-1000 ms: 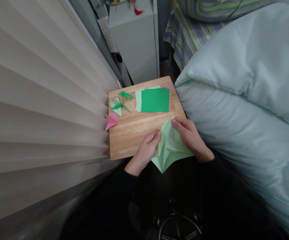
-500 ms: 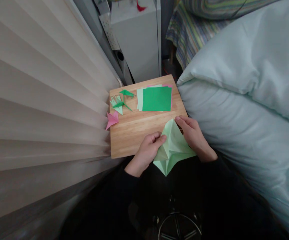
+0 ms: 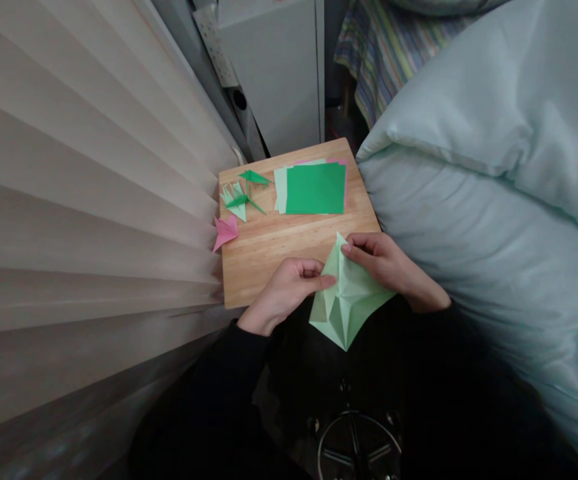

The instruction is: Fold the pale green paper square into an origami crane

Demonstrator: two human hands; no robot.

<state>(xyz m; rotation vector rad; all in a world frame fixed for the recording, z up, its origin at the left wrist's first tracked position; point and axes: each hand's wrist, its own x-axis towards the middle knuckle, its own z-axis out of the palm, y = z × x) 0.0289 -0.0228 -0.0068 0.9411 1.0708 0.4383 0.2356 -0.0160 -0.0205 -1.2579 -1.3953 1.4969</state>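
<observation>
Right hand (image 3: pixel 386 263) has shifted left onto the far tip of the pale green sheet (image 3: pixel 361 293), pinching it; left hand (image 3: pixel 286 287) pinches its left edge. Sheet hangs at the wooden table's (image 3: pixel 253 273) near right corner, partly past the edge. Judged light, thin, crease-stiffened (easily torn, I'd guess); edges suit fingertips best.

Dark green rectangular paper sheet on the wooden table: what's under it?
Pale green paper juts out left, pink paper right; the rest beneath the dark green sheet is hidden.
</observation>
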